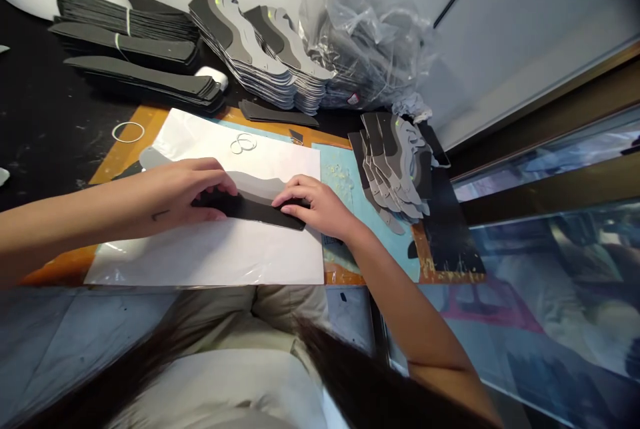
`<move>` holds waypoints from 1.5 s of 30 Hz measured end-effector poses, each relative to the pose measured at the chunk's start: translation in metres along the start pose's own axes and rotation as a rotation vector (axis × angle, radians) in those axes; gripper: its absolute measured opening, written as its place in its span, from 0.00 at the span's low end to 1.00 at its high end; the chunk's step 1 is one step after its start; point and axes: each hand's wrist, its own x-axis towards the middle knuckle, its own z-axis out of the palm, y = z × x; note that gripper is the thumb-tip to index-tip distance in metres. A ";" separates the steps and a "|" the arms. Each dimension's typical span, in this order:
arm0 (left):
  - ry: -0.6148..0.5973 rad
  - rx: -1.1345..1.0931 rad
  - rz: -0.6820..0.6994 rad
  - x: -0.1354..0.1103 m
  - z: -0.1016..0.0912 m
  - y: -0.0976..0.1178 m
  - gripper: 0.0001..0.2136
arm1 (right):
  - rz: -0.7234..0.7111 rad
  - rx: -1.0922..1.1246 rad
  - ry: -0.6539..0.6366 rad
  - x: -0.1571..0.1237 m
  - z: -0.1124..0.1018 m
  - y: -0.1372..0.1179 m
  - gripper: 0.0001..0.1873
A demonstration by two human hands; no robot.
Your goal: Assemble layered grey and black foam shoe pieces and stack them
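On a white sheet (210, 256) in front of me lies a flat piece with a grey wavy part (255, 184) and a black strip (250, 210) along its near side. My left hand (195, 192) grips the black strip near its middle, thumb on the near side and fingers curled over the far side. Around the right end of the strip, my right hand (317, 206) has its fingertips and thumb closed on the edge. Another grey rounded end (153, 157) shows beyond my left wrist; the part between is hidden by that hand.
Stacked grey wavy pieces (245, 49) stand at the back beside a clear plastic bag (365, 29). Banded black strips (130, 49) lie back left. More layered grey pieces (393, 162) lie right. Rubber bands (243, 143) rest on the sheet. A glass pane (550, 269) borders the right.
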 end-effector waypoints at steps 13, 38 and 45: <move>-0.341 -0.250 -0.166 0.027 -0.011 0.007 0.13 | 0.015 -0.064 0.009 0.000 0.005 -0.006 0.05; -0.290 -0.289 -0.335 0.026 -0.011 0.008 0.21 | 0.014 -0.278 -0.040 -0.002 0.009 -0.008 0.11; -0.262 -0.278 -0.359 0.024 -0.007 0.006 0.22 | 0.001 -0.373 -0.081 -0.003 0.010 -0.010 0.14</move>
